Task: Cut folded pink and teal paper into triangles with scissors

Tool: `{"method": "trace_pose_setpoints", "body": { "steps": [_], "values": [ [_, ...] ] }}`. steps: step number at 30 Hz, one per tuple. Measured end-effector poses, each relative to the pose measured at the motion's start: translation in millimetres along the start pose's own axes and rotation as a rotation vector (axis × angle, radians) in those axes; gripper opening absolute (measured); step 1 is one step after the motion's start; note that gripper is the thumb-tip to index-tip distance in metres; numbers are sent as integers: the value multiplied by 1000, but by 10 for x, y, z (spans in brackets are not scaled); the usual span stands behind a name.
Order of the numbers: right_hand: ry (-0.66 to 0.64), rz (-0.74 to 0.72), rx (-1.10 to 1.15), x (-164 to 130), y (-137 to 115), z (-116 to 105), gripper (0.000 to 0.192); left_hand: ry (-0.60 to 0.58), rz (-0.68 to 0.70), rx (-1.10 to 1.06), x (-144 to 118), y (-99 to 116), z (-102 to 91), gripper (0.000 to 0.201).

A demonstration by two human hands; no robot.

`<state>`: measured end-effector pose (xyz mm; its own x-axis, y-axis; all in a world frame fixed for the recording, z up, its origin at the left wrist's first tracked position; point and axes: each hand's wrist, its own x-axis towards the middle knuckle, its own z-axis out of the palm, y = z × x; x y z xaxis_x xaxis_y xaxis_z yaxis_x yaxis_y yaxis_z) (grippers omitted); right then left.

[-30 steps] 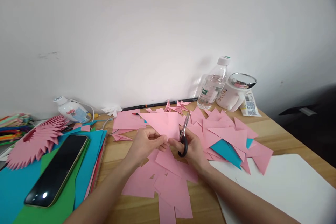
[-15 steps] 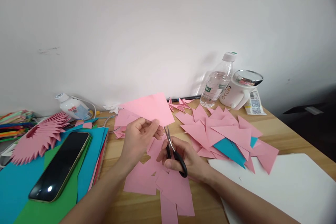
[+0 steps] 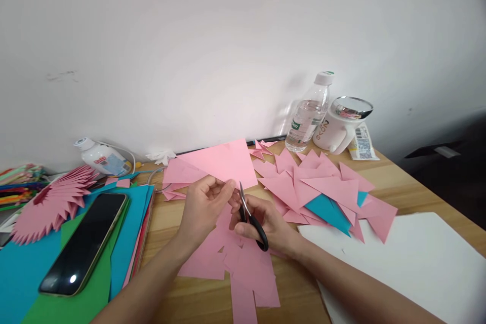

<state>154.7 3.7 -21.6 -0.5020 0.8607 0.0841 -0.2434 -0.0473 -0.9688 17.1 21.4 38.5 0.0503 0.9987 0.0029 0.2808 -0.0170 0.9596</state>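
Observation:
My left hand [image 3: 212,202] is closed on the lower edge of a pink paper sheet [image 3: 228,159], which rises away from me toward the wall. In my right hand [image 3: 261,223] is a pair of scissors [image 3: 258,232] with black handles, its blades pointing up near the sheet's lower edge. The blades look closed or nearly so; I cannot tell whether they touch the paper. Several pink paper pieces [image 3: 250,273] lie overlapping on the wooden table below my hands.
Right of my hands is a heap of pink triangles [image 3: 330,182] with blue paper among them. Behind stand a water bottle [image 3: 307,114] and a white mug [image 3: 337,126]. A phone [image 3: 85,243] lies on coloured paper at left, beside a pleated pink paper shape [image 3: 53,202]. White board [image 3: 395,263] lies at right.
The scissor blades have closed together from slightly apart. The pink sheet has shifted a little right and its top edge is tilted differently. The whole view has shifted slightly.

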Motion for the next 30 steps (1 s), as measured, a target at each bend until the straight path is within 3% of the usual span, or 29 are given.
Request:
{"method": "trace_pose_setpoints", "body": {
  "steps": [10, 20, 30],
  "values": [
    [7, 7, 52, 15, 55, -2, 34, -7, -3, -4, -6, -34, 7, 20],
    [82, -63, -45, 27, 59, 9, 32, -6, -10, -17, -3, -30, 12, 22],
    [114, 1, 51, 25, 80, 30, 28, -6, 3, -20, -4, -37, 6, 23]
  ]
}}
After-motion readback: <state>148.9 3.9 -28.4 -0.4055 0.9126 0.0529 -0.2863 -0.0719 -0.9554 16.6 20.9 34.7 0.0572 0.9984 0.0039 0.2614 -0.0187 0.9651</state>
